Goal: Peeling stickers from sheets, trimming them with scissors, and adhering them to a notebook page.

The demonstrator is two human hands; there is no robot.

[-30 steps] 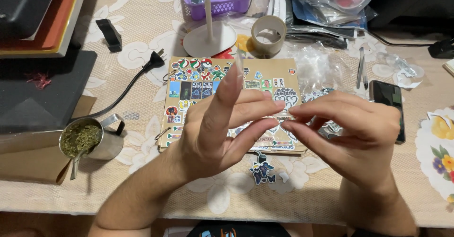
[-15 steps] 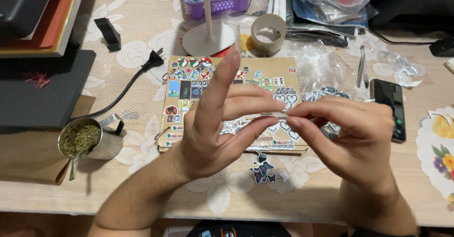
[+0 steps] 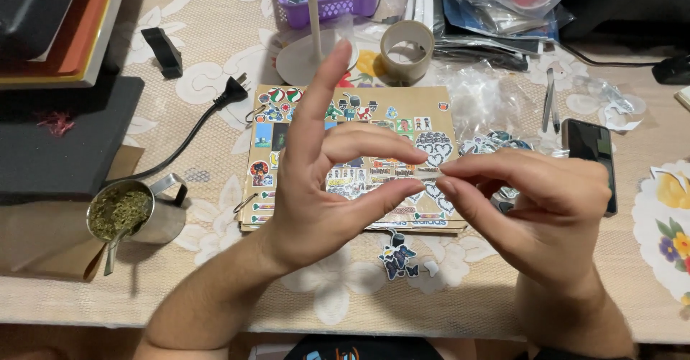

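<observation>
The left hand point(image 3: 323, 187) and right hand point(image 3: 539, 209) pinch a thin, flat sticker strip point(image 3: 420, 180) between thumbs and fingertips; the left index finger points upward. Beneath both hands lies a brown cardboard-covered ring notebook point(image 3: 287, 126) coated in glossy stickers. Left of the left hand stands a metal cup point(image 3: 154, 216) of dried green herb.

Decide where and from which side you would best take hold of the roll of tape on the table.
Grip the tape roll across its outer wall, coming from straight above. It lies flat with its open core upward, so fingers could probably also hook inside. Nothing rests on it.
</observation>
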